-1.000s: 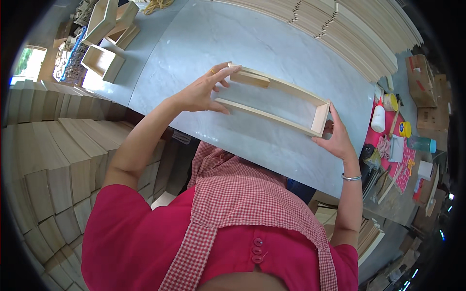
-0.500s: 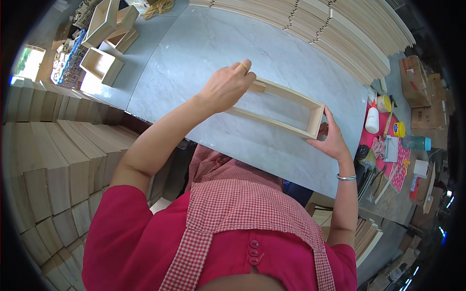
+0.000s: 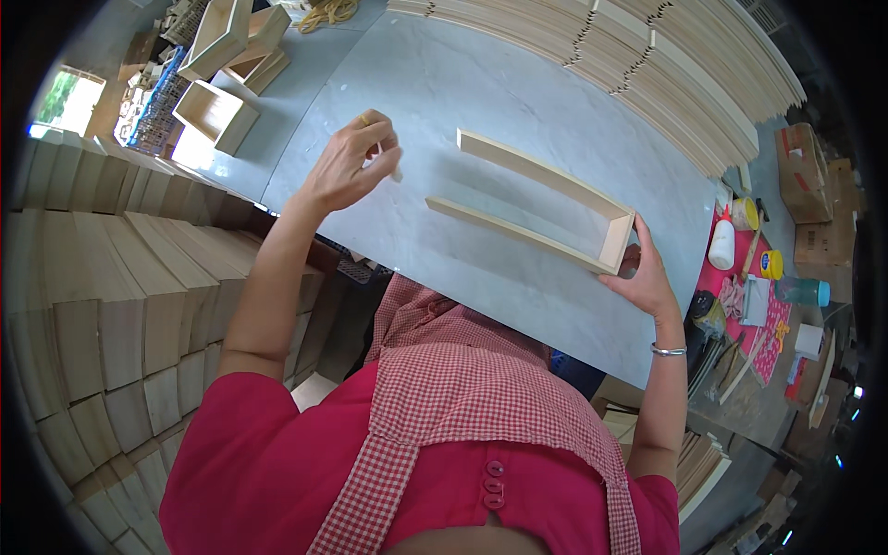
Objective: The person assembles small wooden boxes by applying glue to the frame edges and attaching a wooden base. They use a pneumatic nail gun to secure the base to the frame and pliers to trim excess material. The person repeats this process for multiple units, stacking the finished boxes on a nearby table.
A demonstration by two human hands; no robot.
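A long, narrow wooden frame [image 3: 546, 174] stands on the marbled table [image 3: 407, 102]. Two long sides and the right-hand short end make it up, and its left end is open. At the right end my right hand [image 3: 645, 273] grips the frame's corner, thumb on the near side and fingers on the far side. My left hand [image 3: 359, 159] is raised over the table, apart from the frame's open end. Its fingers are curled round a small pale wooden piece [image 3: 396, 173], of which only an edge shows.
Small wooden boxes [image 3: 215, 116] sit at the far left. Stacked thin wooden strips [image 3: 610, 46] line the far edge. Glue bottle [image 3: 721, 243], jars and tools lie on a pink cloth at the right. Piled boards [image 3: 120, 324] stand left of the table.
My left hand has moved left, away from the frame, and the short piece at its left end has come away. My right hand still holds the right end.
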